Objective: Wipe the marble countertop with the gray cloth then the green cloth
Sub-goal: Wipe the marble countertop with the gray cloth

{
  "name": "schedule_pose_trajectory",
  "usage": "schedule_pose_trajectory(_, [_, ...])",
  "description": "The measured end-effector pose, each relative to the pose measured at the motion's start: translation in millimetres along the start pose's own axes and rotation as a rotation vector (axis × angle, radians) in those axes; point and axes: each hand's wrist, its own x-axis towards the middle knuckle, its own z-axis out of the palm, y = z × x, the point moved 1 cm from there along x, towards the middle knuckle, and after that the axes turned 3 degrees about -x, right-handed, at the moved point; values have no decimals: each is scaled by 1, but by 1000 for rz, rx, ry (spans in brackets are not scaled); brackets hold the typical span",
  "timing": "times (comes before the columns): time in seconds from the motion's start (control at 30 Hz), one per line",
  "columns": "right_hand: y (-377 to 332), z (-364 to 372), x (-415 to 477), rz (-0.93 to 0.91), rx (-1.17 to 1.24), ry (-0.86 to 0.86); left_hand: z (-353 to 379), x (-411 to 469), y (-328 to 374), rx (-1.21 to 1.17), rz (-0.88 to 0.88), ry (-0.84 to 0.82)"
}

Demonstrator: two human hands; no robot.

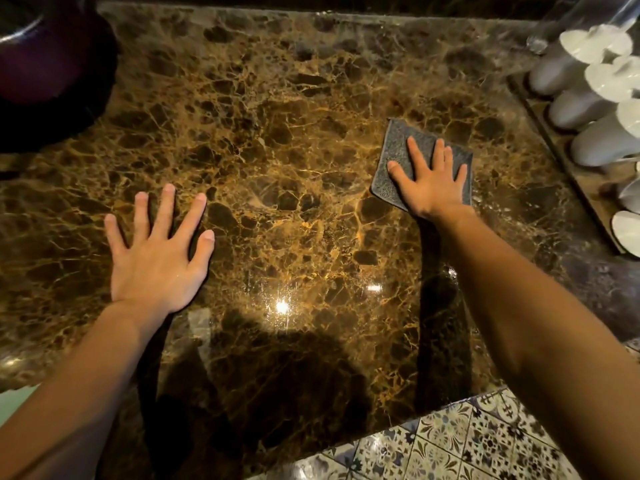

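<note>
The brown marble countertop with golden veins fills the view. A folded gray cloth lies flat on it at the right. My right hand presses down on the cloth with its palm flat and fingers spread. At the left, my left hand rests flat on the bare marble with fingers apart and nothing in it. A pale green patch shows at the lower left edge beside my left forearm; it may be the green cloth, mostly hidden.
A wooden tray with several upturned white cups runs along the right side, close to the gray cloth. A large dark round object sits at the far left. The counter's front edge meets a patterned tile floor at the lower right.
</note>
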Motion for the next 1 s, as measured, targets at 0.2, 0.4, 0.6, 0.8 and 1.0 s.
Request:
schedule_pose_trajectory(0.2, [29, 18, -85, -22, -43, 55, 1, -1, 10, -9, 27, -1])
schedule_pose_trajectory(0.4, [27, 60, -199, -119, -63, 58, 1, 3, -4, -4, -24, -28])
schedule_pose_trajectory(0.6, [40, 82, -282, -97, -55, 67, 0, 1, 0, -1, -22, -34])
schedule_pose_trajectory(0.8, [45, 57, -209, -13, -57, 52, 0, 1, 0, 5, -12, -12])
schedule_pose_trajectory(1.0, [59, 18, -85, 134, -3, 22, 3, 2, -2, 17, -11, 5])
